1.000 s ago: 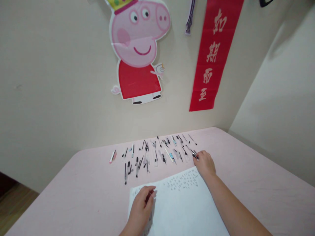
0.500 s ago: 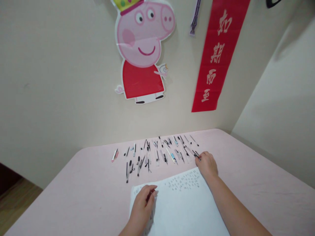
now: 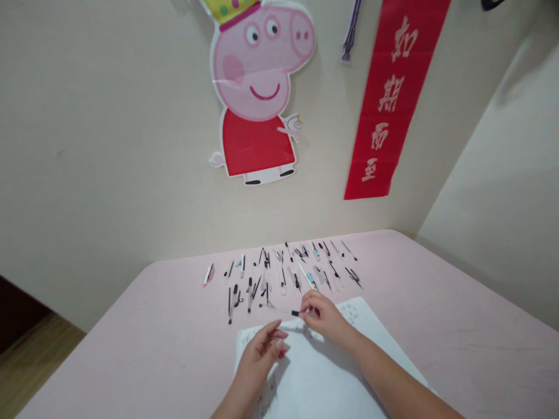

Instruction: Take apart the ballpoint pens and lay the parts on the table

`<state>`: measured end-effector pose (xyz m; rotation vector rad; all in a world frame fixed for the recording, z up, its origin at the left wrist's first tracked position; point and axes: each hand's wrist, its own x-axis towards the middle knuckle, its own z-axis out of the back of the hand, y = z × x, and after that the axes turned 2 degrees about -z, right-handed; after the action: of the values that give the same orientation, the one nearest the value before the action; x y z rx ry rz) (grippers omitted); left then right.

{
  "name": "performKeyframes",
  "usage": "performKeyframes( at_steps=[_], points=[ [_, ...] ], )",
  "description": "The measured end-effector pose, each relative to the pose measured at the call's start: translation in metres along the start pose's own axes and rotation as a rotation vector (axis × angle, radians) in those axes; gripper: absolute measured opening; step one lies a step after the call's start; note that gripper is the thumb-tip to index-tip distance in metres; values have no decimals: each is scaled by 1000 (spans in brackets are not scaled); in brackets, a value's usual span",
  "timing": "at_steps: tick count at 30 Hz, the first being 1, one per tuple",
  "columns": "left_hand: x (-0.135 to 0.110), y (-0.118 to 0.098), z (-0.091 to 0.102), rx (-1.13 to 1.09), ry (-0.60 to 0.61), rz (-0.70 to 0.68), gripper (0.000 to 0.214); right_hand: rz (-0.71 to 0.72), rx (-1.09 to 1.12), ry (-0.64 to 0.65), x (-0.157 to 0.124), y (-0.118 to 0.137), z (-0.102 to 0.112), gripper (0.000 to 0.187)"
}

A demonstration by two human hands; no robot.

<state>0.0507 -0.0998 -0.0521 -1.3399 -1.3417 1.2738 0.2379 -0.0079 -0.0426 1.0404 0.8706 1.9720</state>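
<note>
My right hand hovers over the top edge of a white sheet of paper and pinches a clear pen part with a black tip. My left hand rests on the sheet's left side, fingers curled together close to the right hand; what it holds, if anything, I cannot make out. Beyond both hands, several pens and pen parts lie in rows on the pink table. The sheet carries small handwriting near its top right corner.
A red-and-white pen lies apart at the left end of the rows. The table meets a cream wall with a pink pig cutout and a red banner. A wood floor shows past the table's left edge.
My right hand left the right end of the pen rows and came back left toward my left hand, now pinching a pen part. The left hand's fingers lifted slightly off the paper.
</note>
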Motion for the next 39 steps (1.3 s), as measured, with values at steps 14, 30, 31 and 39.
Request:
performKeyframes(
  at_steps=[14,30,31,39],
  points=[
    [2,-1,0,-113,-34,113,49,25,122,209,-17,9,-21,8],
    [2,-6,-1,-234,-140,127,38,-498,-979,-300,6,-59,102,19],
    [2,-6,-1,-239,-138,129,37,-562,-1031,-276,6,-63,110,20],
    [2,-5,2,-330,-144,164,29,-779,-1044,-115,10,-73,124,24]
  ],
)
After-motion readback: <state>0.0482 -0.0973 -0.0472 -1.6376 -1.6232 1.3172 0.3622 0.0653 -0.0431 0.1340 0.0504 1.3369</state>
